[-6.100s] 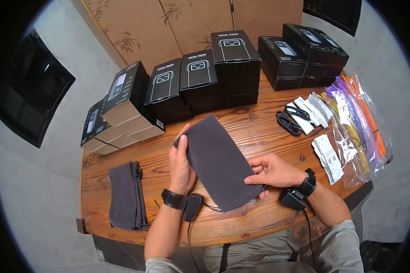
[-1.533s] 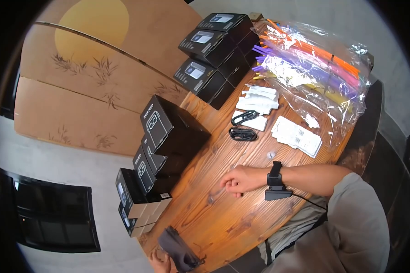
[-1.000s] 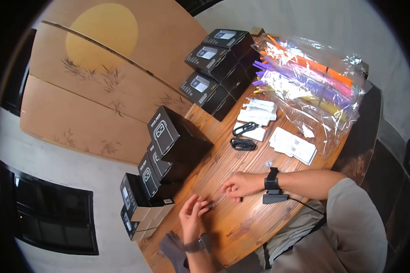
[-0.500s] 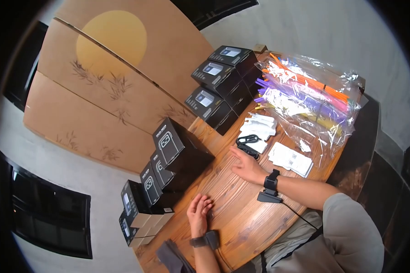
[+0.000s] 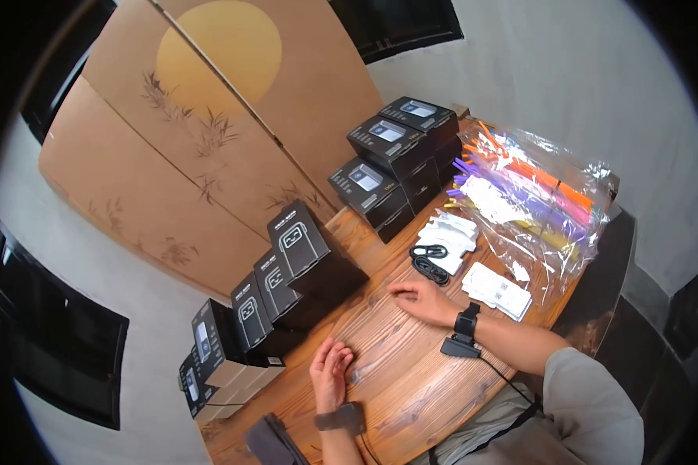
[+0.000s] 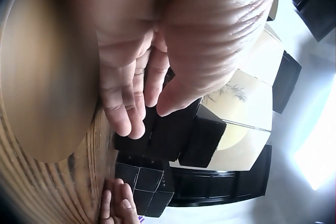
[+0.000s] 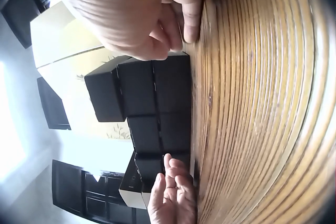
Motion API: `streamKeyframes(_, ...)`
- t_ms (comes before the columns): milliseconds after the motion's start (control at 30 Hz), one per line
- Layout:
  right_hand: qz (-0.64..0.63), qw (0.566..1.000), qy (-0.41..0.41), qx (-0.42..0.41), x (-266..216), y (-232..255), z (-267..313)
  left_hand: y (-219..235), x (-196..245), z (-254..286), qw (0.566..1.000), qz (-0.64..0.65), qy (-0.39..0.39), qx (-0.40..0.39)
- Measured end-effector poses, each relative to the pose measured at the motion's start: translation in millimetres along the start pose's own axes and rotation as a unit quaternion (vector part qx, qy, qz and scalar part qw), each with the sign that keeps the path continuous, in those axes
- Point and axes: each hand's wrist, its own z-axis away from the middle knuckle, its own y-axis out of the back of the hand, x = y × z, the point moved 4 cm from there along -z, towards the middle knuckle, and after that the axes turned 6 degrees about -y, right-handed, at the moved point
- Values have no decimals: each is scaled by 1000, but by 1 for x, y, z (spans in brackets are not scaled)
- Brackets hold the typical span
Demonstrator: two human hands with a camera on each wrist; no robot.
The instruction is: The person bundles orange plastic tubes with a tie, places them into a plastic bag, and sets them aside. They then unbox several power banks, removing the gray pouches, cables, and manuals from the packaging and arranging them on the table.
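My left hand (image 5: 331,374) rests on the wooden table (image 5: 395,395), fingers loosely bent and holding nothing. In the left wrist view the thumb of this left hand (image 6: 194,71) stands apart from the fingers. Farther right, my right hand (image 5: 426,301) lies low over the wood, also without anything in it. Its fingers are just in front of two coiled black cables (image 5: 431,268). The right wrist view shows the right hand (image 7: 131,19) with fingertips near the tabletop. Dark grey cloth pouches (image 5: 271,442) lie left of my left wrist, partly cut off by the frame.
Black boxes (image 5: 306,248) with a face drawing stand along the back edge, beside smaller stacked boxes (image 5: 217,349). More black boxes (image 5: 395,155) are stacked at the far end. White packets (image 5: 450,232), paper slips (image 5: 496,292) and a clear bag of coloured sticks (image 5: 531,201) lie at right.
The grey pouch held in both hands earlier is out of them. The left hand came back from the pouches to the table's middle; the right drew slightly back from the cables. The head view turned right.
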Motion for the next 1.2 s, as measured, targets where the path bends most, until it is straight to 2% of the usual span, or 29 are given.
streamKeyframes(67, -3, 998, -39, -39, -6, 0, 5, 1, -1, 0, 1000, 0, 5, -5)
streamKeyframes(233, -27, 994, -70, -75, -28, -5, 14, 5, -3, -2, 1000, 19, 14, -17)
streamKeyframes(333, 35, 993, -32, -107, -69, 4, 17, 8, -6, -3, 999, 25, 8, -20)
streamKeyframes(400, 75, 995, 13, -61, -92, 14, 8, 5, -3, -1, 999, 37, 15, -18)
streamKeyframes(467, 110, 991, 68, 23, -107, 29, -12, 3, -2, -1, 999, 40, 18, -18)
streamKeyframes(533, 75, 992, 83, 55, -101, 48, -42, 2, -2, 0, 999, 41, 15, -17)
streamKeyframes(567, -50, 997, -12, 56, -99, 53, -52, 2, -2, 0, 999, 41, 15, -19)
streamKeyframes(600, -109, 988, -82, 67, -96, 60, -62, 2, 0, 0, 999, 40, 13, -21)
streamKeyframes(667, -173, 974, -126, 77, -91, 69, -74, 2, 1, -1, 999, 45, 16, -19)
streamKeyframes(767, -286, 930, -228, 39, -69, 75, -95, 2, 1, 0, 998, 48, 21, -17)
streamKeyframes(900, -273, 941, -191, 55, -57, 74, -116, 2, 1, -1, 998, 54, 26, -18)
streamKeyframes(1200, -238, 949, -204, 43, -69, 56, -142, 2, 2, 0, 998, 60, 30, -22)
